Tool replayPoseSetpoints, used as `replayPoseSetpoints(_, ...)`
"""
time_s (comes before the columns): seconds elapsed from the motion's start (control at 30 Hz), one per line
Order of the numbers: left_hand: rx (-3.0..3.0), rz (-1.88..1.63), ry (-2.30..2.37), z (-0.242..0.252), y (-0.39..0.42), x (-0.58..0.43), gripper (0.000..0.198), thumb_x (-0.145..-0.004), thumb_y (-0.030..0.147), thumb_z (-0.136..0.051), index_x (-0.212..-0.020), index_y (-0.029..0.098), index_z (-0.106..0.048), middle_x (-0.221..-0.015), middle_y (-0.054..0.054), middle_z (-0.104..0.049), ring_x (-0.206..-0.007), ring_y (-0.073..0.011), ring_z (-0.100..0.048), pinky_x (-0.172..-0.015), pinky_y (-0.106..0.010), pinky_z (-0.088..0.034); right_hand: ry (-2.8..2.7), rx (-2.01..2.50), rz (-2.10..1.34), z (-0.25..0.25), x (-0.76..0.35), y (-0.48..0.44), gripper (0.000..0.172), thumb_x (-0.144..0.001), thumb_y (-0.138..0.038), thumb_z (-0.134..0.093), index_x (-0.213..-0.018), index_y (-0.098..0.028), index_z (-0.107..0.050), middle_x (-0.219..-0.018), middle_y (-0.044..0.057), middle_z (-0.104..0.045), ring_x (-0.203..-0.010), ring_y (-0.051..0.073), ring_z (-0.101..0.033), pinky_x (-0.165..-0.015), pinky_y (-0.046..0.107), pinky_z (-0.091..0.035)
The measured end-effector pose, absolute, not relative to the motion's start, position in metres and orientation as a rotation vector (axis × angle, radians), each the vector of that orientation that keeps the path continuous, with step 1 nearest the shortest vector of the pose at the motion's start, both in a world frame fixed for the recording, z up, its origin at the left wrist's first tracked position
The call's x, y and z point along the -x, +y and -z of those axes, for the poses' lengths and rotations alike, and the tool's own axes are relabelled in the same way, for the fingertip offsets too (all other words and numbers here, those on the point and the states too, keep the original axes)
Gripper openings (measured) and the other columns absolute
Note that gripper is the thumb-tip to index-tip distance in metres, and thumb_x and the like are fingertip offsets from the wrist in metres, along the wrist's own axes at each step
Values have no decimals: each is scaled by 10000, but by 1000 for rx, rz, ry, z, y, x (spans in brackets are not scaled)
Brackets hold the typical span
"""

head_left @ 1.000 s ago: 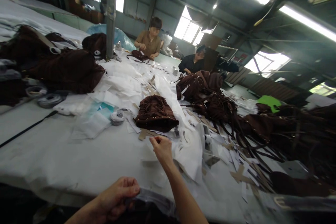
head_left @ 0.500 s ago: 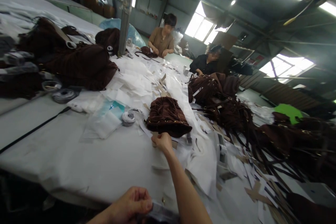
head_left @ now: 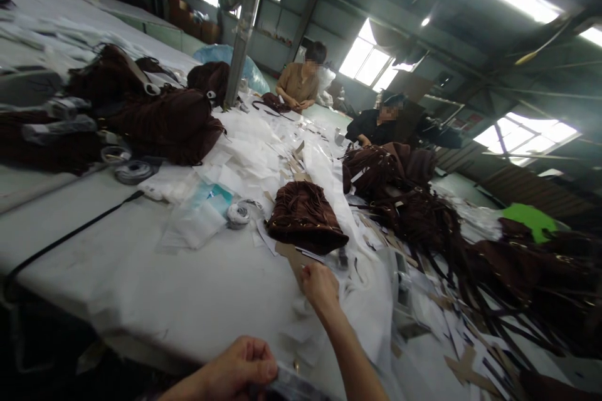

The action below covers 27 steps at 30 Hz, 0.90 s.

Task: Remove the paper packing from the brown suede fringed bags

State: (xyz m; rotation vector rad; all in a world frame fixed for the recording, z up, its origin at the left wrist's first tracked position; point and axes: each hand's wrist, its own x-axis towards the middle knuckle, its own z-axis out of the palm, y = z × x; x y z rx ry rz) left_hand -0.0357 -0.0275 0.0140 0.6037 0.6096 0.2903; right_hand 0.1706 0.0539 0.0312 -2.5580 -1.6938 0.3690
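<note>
My right hand (head_left: 320, 288) is closed in a pinch on the edge of a tan cardboard strip (head_left: 292, 258), just in front of a dark brown gathered bag (head_left: 305, 216) lying on the white-covered table. The strip's far end reaches close to the bag's front edge. Low in the view, my left hand (head_left: 247, 364) has its fingers folded against the thumb. It grips a greyish, shiny plastic-wrapped piece (head_left: 296, 382), partly cut off by the bottom edge, so what is inside is unclear.
Brown bags pile up at left (head_left: 160, 122) and right (head_left: 409, 200). Rolls of tape (head_left: 238, 215), clear plastic bags (head_left: 197, 222) and paper scraps (head_left: 463, 363) litter the table (head_left: 188, 301). A metal post (head_left: 244, 31) rises behind. Two people (head_left: 298, 84) work beyond.
My right hand has drawn back toward me, away from the brown bag, with the cardboard strip in its fingers. The left hand stays almost in place; the view has shifted slightly.
</note>
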Motion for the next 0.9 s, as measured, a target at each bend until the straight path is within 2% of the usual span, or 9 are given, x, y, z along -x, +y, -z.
replayPoseSetpoints(0.13,-616,-294,635,-16,-28,35,497,-525,591,-772,-621,166,-534,-437,55,-545,-214,8,-244,-273,-183,-78,-1702,2498,-295,-39,-177,33,203,-797,-144,-535,-738,-183,-725,-780,126,-733,-806,256,-677,-698,314,-431)
replayPoseSetpoints(0.27,-642,-253,625,-5,-30,36,486,-567,575,-759,-685,148,-561,-461,38,-573,-192,6,-237,-230,-178,-56,-1695,2329,-367,-43,-185,17,251,-829,-190,-490,-959,-187,-704,-792,71,-737,-784,216,-675,-698,276,-439)
replayPoseSetpoints(0.33,-643,-252,603,1,-30,36,472,-595,566,-746,-704,145,-564,-478,31,-588,-186,3,-234,-213,-175,-52,-1674,2249,-422,-45,-186,12,283,-831,-199,-468,-999,-190,-696,-793,50,-737,-770,199,-675,-684,259,-442)
replayPoseSetpoints(0.43,-642,-266,582,4,-31,37,445,-620,550,-736,-701,153,-553,-490,35,-593,-184,0,-232,-203,-168,-56,-1612,2167,-480,-46,-187,11,261,-813,-243,-478,-843,-195,-733,-784,48,-739,-739,202,-670,-661,266,-441)
replayPoseSetpoints(0.53,-645,-267,592,-2,-31,36,430,-628,531,-740,-692,150,-552,-489,34,-588,-190,7,-232,-206,-163,-61,-1481,2136,-518,-43,-189,12,235,-759,-306,-537,-724,-185,-735,-686,47,-728,-649,210,-657,-602,278,-442)
replayPoseSetpoints(0.73,-636,-267,608,-5,-32,35,456,-600,549,-748,-688,159,-530,-476,36,-578,-190,7,-230,-202,-164,-52,-1232,2044,-668,-30,-196,12,293,-682,-440,-618,-665,-158,-695,-497,23,-651,-450,172,-587,-433,249,-414)
replayPoseSetpoints(0.8,-631,-270,613,1,-33,34,442,-626,544,-735,-696,163,-521,-487,35,-585,-190,8,-221,-204,-161,-51,-1186,1990,-723,-27,-195,11,320,-693,-456,-600,-724,-150,-688,-478,5,-632,-399,152,-556,-398,240,-401)
replayPoseSetpoints(0.9,-632,-271,601,8,-35,34,413,-676,533,-707,-712,171,-509,-518,27,-606,-190,3,-230,-206,-159,-54,-1142,1913,-756,-26,-195,10,360,-713,-429,-566,-895,-144,-687,-536,-4,-653,-433,152,-580,-411,235,-421)
